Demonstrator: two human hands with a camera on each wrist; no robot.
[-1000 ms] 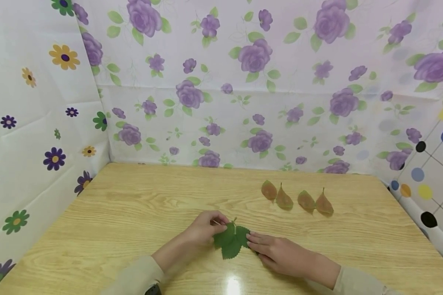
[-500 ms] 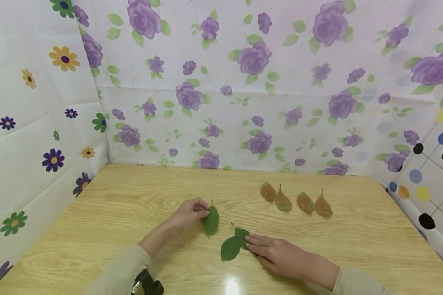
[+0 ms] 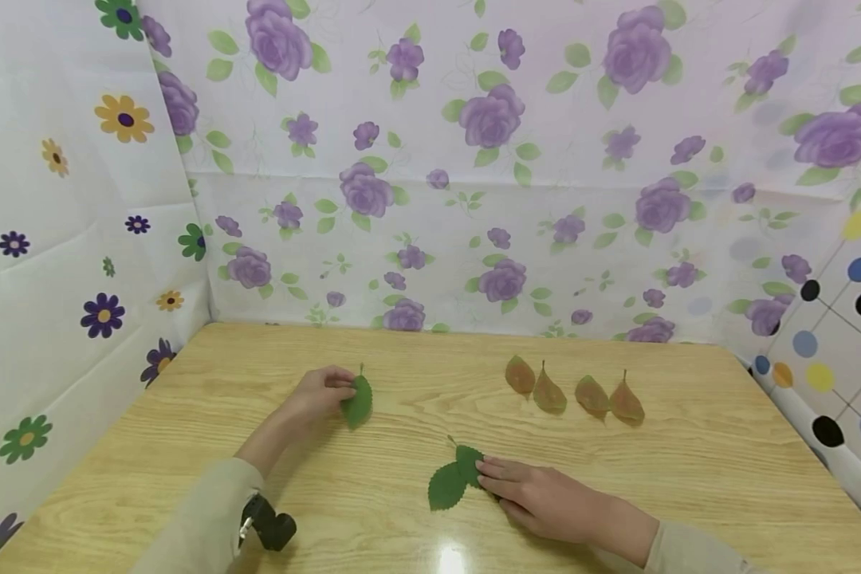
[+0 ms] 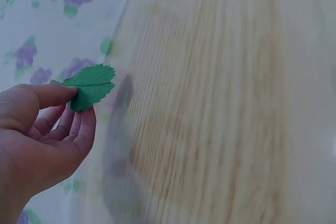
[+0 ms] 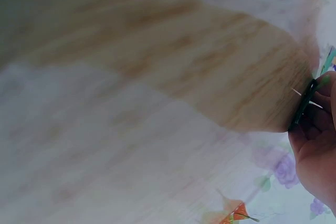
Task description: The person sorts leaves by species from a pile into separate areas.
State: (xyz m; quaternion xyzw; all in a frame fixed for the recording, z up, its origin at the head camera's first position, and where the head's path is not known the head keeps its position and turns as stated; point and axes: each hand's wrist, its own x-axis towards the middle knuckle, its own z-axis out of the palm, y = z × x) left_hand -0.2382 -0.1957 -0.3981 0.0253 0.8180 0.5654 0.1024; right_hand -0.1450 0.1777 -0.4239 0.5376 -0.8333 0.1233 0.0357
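Note:
In the head view my left hand [image 3: 323,392] pinches a green leaf [image 3: 359,401] with toothed edges, at the left of the table. The left wrist view shows this leaf [image 4: 94,85] between thumb and fingers, its stem pointing toward the wall. My right hand [image 3: 534,490] holds several green leaves near the table's middle front. Two of them overlap, one leaf [image 3: 447,486] sticking out to the left with serrated edges. From the right wrist, a dark green leaf edge [image 5: 302,107] shows between thumb and fingers [image 5: 312,129]; the fingers cover part of the leaves.
Reddish-brown leaves lie in two pairs at the back right, a left pair [image 3: 548,392] and a right pair [image 3: 627,403]. The wooden table [image 3: 258,375] meets a floral cloth wall [image 3: 430,223] behind. A black device [image 3: 269,524] is strapped on the left wrist.
My left hand has drawn one green leaf off the bunch and carried it left and toward the back. The right hand has stayed in place with the other leaves.

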